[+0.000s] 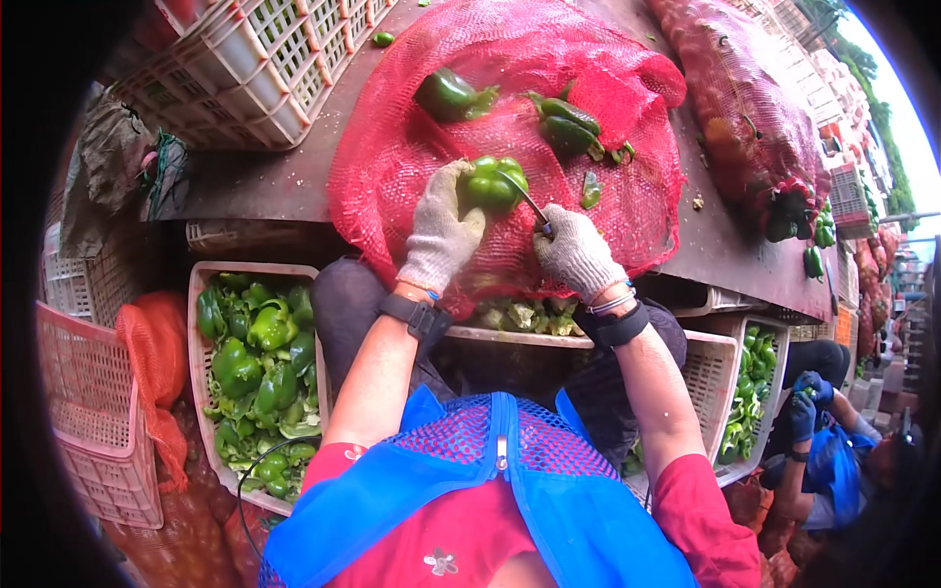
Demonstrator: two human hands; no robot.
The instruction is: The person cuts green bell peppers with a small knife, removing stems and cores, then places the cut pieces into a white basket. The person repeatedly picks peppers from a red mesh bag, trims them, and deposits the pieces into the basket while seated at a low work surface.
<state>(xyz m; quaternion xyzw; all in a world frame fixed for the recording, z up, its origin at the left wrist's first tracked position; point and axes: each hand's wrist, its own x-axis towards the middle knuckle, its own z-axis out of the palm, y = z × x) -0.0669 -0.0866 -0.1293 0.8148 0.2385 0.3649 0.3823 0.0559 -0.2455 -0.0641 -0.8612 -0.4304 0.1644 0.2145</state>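
In a knitted glove, my left hand (445, 220) grips a green bell pepper (491, 184) by its left side, above a red mesh sack (397, 147) on the table. My right hand (575, 246), also gloved, is closed round the handle of a small knife with a thin curved blade (531, 202). The blade reaches the right side of the pepper; whether it has entered the flesh I cannot tell. Beyond my hands, a dark green pepper (448, 95) and some longer green pepper pieces (570, 125) lie on the mesh. A small cut scrap (591, 189) sits nearer my right hand.
Left of my knees stands a crate (192, 353) of green peppers and pieces. A crate of trimmings (526, 316) sits between my knees. Another plastic crate (272, 88) is on the table's left, and a filled mesh sack (750, 110) on its right. A gloved person (838, 470) works at right.
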